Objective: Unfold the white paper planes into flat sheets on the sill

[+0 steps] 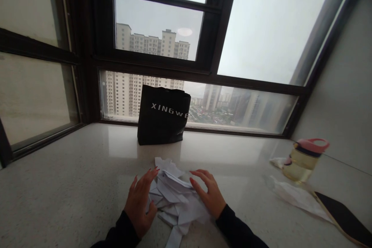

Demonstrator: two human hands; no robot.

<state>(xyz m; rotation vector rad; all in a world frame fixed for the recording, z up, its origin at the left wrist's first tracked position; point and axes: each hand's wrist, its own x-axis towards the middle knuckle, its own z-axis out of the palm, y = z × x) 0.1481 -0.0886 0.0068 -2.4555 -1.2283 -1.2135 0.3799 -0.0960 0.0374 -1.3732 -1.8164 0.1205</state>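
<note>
A loose heap of torn white paper pieces [177, 197] lies on the speckled pale sill [81, 186], some folded and overlapping. At the heap's left side is my left hand [141, 201], fingers stretched out and thumb apart, its fingertips over the paper's edge. My right hand [209, 192] rests at the right side of the heap, fingers apart and curved inward over the paper. Neither hand is closed round a piece. Whether the fingertips press on the paper I cannot tell. Behind the heap stands a black bag [162, 118] with white lettering.
At the right stands a clear bottle [303, 161] with a pink lid and yellowish contents. Crumpled white tissue [299, 197] lies in front of it, beside a dark flat phone-like object [344, 217]. Dark-framed windows [255, 89] border the sill at the back.
</note>
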